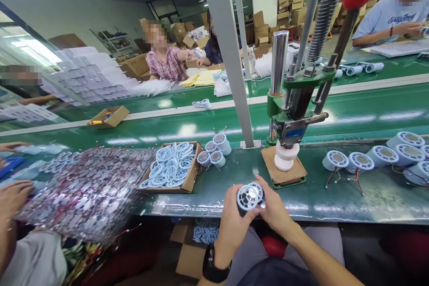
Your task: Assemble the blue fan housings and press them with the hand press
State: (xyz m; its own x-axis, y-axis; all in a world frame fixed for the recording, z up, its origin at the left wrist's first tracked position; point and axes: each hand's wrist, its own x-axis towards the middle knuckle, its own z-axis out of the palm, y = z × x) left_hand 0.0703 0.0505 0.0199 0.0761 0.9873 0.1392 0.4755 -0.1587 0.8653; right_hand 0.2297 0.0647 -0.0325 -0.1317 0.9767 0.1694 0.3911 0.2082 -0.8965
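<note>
In front of my lap, my left hand is closed round a round, dark-sided part with a light blue slotted ring on its face. My right hand is closed at the right of it, fingers on a second light blue ring that overlaps the first. Whether the two pieces are joined I cannot tell. Just beyond my hands stands a hand press with a red knob; its white round head is over a brown pad.
Left of my hands are a cardboard box of blue rings and several blue cylindrical units. More wired cylinders stand at right. A bubble-wrap-like sheet of parts lies near a neighbour's hand. A metal post rises behind.
</note>
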